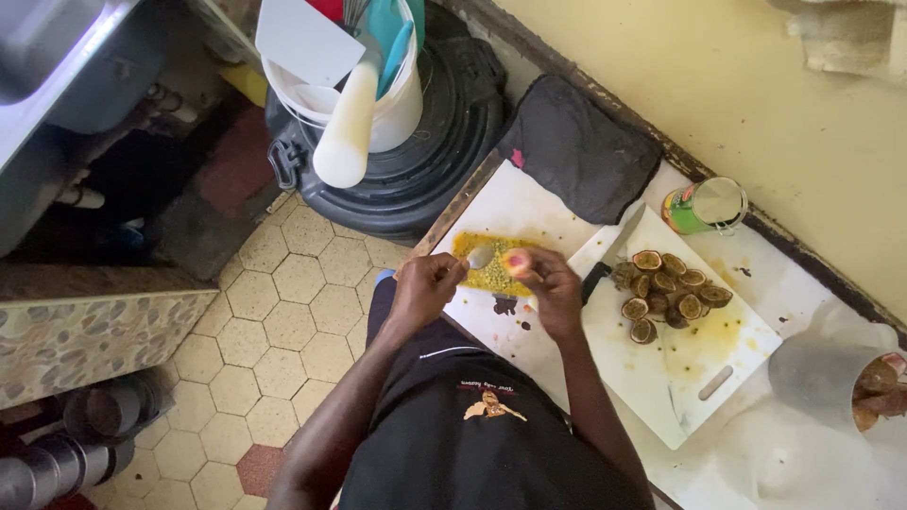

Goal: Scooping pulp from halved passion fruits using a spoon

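A passion fruit half [516, 262] is clamped in the right hand [556, 291] and scooped with a spoon [478, 257] gripped in the left hand [422, 286], yellow pulp [491, 274] already heaped, emptied shells [669, 288] piled on the white cutting board [699, 378].

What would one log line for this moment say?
left hand: metal spoon | right hand: halved passion fruit | below: yellow pulp | right: white cutting board, emptied halves
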